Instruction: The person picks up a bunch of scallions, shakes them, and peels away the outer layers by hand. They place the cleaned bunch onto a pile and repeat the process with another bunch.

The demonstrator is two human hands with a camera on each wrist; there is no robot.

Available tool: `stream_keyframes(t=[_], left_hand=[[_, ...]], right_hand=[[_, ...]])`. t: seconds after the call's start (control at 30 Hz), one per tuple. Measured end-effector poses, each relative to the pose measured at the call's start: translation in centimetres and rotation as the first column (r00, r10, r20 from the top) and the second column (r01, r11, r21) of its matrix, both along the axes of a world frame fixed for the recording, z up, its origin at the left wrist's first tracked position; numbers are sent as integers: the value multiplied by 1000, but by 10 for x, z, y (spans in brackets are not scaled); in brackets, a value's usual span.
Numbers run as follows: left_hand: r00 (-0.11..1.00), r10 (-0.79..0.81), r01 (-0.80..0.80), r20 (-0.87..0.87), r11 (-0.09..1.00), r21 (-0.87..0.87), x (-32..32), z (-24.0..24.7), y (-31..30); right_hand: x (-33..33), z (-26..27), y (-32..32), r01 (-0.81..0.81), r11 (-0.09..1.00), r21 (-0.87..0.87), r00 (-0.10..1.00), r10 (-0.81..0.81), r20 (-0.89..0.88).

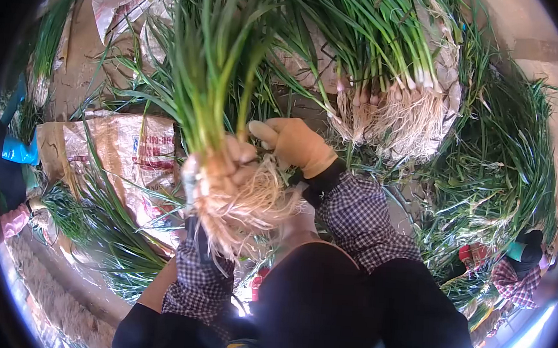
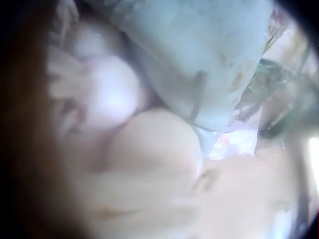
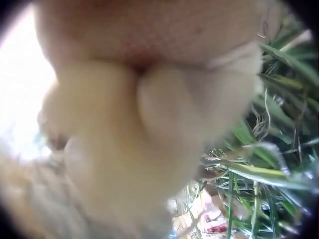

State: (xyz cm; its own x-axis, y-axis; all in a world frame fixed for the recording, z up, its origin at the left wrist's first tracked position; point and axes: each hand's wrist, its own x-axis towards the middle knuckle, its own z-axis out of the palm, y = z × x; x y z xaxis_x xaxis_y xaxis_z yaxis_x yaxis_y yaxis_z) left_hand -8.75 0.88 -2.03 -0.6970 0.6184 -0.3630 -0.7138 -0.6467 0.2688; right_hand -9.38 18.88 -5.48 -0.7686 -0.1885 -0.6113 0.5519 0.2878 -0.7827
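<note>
In the head view a bunch of green-leaved plants (image 1: 210, 98) stands upright with its pale roots (image 1: 235, 200) hanging downward. My gloved left hand (image 1: 195, 174) grips the bunch near the root end. Beside it, on the right, my right hand (image 1: 297, 146) in a yellowish glove has its fingers curled against a stem at the bunch's edge. The left wrist view shows the pale glove (image 2: 199, 50) close beside round white bulbs (image 2: 112, 92), blurred. In the right wrist view the curled gloved fingers (image 3: 119, 149) fill the middle; what they pinch is hidden.
A pile of plants with white bulbs and roots (image 1: 406, 115) lies at the upper right. Loose green leaves (image 1: 506, 164) cover the ground on the right. A printed woven sack (image 1: 119, 150) lies at the left. Parts of other people show at both sides, including a blue glove (image 1: 20, 151).
</note>
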Motion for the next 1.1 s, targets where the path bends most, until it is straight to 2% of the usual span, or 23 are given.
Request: stream_keyframes(t=[0.07, 0.1, 0.17, 0.2, 0.23, 0.3, 0.37, 0.4, 0.43, 0.5, 0.53, 0.57, 0.6, 0.63, 0.7, 0.77, 0.8, 0.83, 0.9, 0.93, 1.0, 1.03, 1.1], left_hand=[[997, 59, -51, -57, 991, 125, -7, 6, -3], [993, 80, -64, -87, 982, 177, -13, 5, -3], [991, 90, -68, -98, 976, 208, -22, -2, -7], [994, 80, -64, -81, 981, 182, -23, -9, -8], [996, 66, -57, -61, 987, 148, -22, -17, -8], [1000, 26, -26, -13, 999, 23, -16, -41, -10], [998, -56, 58, 28, 994, -93, -2, -68, -12], [996, -84, 89, 40, 987, -135, 6, -74, -11], [994, -99, 104, 41, 981, -166, 11, -74, -9], [994, -103, 108, 39, 979, -171, 11, -63, -5], [996, -77, 81, 32, 986, -148, 8, -46, 1], [998, -56, 59, 21, 990, -129, 2, -28, 6], [998, -61, 62, 31, 998, -28, -1, -38, 2], [998, -48, 50, 50, 998, -33, -4, -27, 1], [999, 0, 3, 52, 998, -57, 1, -36, -8], [997, -54, 61, 54, 988, -141, 2, -45, -17], [995, -84, 93, 57, 979, -183, 3, -50, -20], [994, -88, 105, 71, 950, -295, 4, -55, -19], [994, -87, 94, 66, 990, -110, 5, -59, -7], [993, -98, 106, 60, 982, -157, 4, -57, -6], [993, -97, 108, 67, 976, -191, 1, -36, -7], [993, -94, 108, 75, 973, -206, 1, -28, -7], [997, -72, 77, 26, 949, -306, 3, -28, -1]], right_hand=[[21, -44, 13, -312, 913, 263, 950, 301, 85], [26, -63, 19, -451, 806, 383, 891, 429, 147], [44, -54, 9, -627, 701, 340, 767, 631, 112], [49, -39, 12, -479, 775, 413, 855, 518, 21], [43, -18, 19, -282, 781, 558, 942, 337, 4], [22, -14, 44, 65, 634, 770, 998, -45, -47], [28, -68, 79, -218, 468, 856, 974, 164, 159], [21, -62, 71, -251, 442, 861, 965, 182, 187], [25, -53, 58, -252, 359, 899, 933, 337, 126], [24, -22, 15, -328, 388, 861, 879, 460, 127], [42, -20, 7, -231, 633, 739, 867, 478, -139], [38, -14, 11, -336, 769, 544, 847, 499, -184], [34, -7, 15, -436, 849, 298, 841, 502, -200], [13, -35, 15, -465, 663, 587, 819, 574, 2], [-5, -7, 50, -123, 539, 833, 935, 345, -86], [-17, -8, 56, 19, 858, 514, 997, -58, 59], [-22, -9, 59, 157, 931, 330, 954, -229, 193], [-33, -15, 49, -29, 945, 324, 949, -76, 306], [-39, -67, 13, -117, 855, 505, 983, 29, 179], [-48, -87, 12, -182, 829, 529, 965, 48, 256], [-63, -80, 20, -276, 741, 613, 935, 59, 349], [-53, -79, 34, -116, 676, 728, 992, 49, 113], [-40, -39, 56, 26, 748, 664, 996, -72, 43]])
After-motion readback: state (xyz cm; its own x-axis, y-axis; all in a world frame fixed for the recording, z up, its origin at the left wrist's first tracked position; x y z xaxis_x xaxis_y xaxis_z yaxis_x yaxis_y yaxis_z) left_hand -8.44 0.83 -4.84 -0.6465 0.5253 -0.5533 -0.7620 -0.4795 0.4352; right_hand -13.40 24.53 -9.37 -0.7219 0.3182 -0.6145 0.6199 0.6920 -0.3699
